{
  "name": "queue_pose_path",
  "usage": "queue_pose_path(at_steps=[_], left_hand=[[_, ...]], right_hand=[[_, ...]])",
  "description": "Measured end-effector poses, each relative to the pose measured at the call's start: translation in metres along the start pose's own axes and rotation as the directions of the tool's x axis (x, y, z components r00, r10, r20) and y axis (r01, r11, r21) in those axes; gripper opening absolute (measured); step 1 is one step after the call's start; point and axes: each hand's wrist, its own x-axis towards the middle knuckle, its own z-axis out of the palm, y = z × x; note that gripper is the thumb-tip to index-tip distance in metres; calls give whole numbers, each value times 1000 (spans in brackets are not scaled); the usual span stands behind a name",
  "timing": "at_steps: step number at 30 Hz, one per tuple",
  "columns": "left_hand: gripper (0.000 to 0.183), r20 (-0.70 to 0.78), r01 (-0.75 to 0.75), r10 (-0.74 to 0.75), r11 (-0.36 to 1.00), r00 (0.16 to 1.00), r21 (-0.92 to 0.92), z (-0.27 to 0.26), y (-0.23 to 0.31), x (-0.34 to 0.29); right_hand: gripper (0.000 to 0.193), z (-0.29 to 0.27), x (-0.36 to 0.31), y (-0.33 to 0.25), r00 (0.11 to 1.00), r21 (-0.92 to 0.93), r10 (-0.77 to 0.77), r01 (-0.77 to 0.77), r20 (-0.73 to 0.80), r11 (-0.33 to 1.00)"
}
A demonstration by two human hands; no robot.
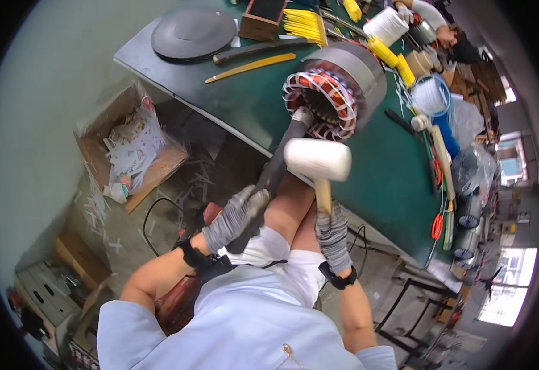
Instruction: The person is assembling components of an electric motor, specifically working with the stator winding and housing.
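On the green-topped table point(244, 102) a motor stator point(365, 74) lies on its side, its laced copper winding end turned toward me. My left hand point(235, 219), in a grey knit glove, is closed around a dark bar point(281, 148). The bar's pale far end rests at the lower edge of the winding, by the stator's bore; the exact contact is hard to make out. My right hand point(333, 234), gloved alike, grips the wooden handle of a white-headed mallet point(317, 159). The mallet head is raised just right of the bar, in front of the stator.
A round grey disc point(193, 34), a yellow flat stick point(251, 68) and yellow strips point(303, 26) lie left of the stator. Wire spools point(431, 95) and tools line the right. A scrap box point(90, 148) stands on the floor. Another person point(433, 13) works at the far right.
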Motion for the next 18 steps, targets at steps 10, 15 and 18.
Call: queue_pose_path(at_steps=[10,15,18], left_hand=[[22,633,-304,770,-586,78,751,-20,144,75],[49,153,-389,721,172,676,905,67,179,88],[51,125,-302,665,156,736,941,113,167,74]], right_hand=[[25,-122,-5,-19,602,639,654,-735,459,227],[27,-138,-71,11,655,590,715,-686,245,426],[26,-140,-78,20,454,579,837,-786,306,215]])
